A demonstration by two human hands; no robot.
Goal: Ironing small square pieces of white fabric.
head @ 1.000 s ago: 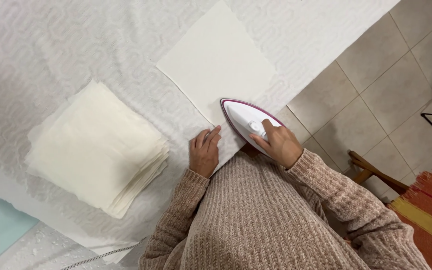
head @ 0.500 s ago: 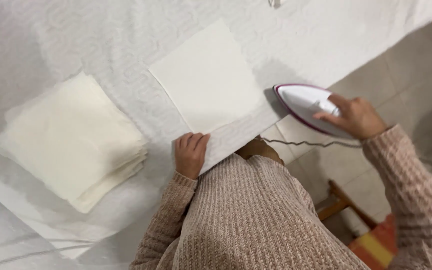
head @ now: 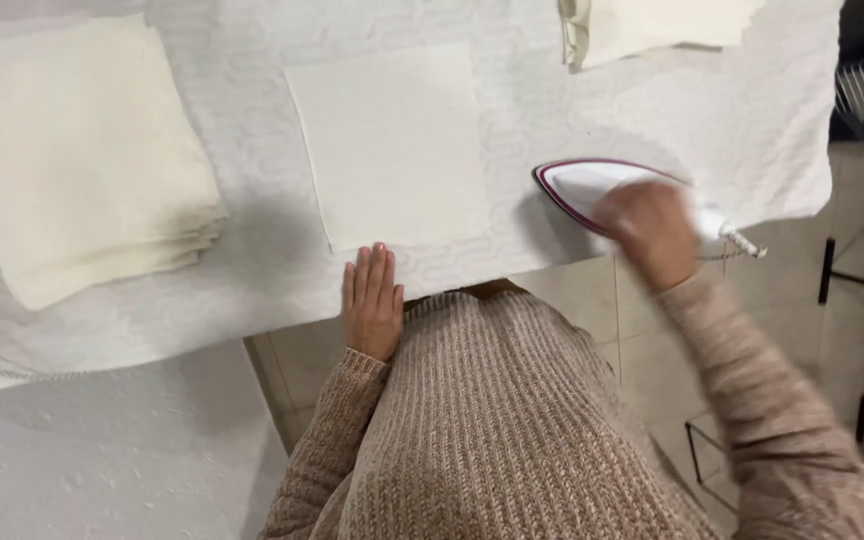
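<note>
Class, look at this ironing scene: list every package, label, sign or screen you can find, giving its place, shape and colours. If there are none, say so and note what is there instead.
None: no package, label, sign or screen shows.
White iron with purple rim: on the white textured cover, under the right hand.
Flat cream square cloth: just beyond the left hand.
Stack of folded cream cloths: far left.

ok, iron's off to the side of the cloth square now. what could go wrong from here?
1. The iron sits near the table edge under the blurred right hand; it might slip off.
2. Its cord hangs over that edge and could snag.
3. The left hand lies flat by the near edge of the cloth square; a returning iron could burn its fingers.
</note>
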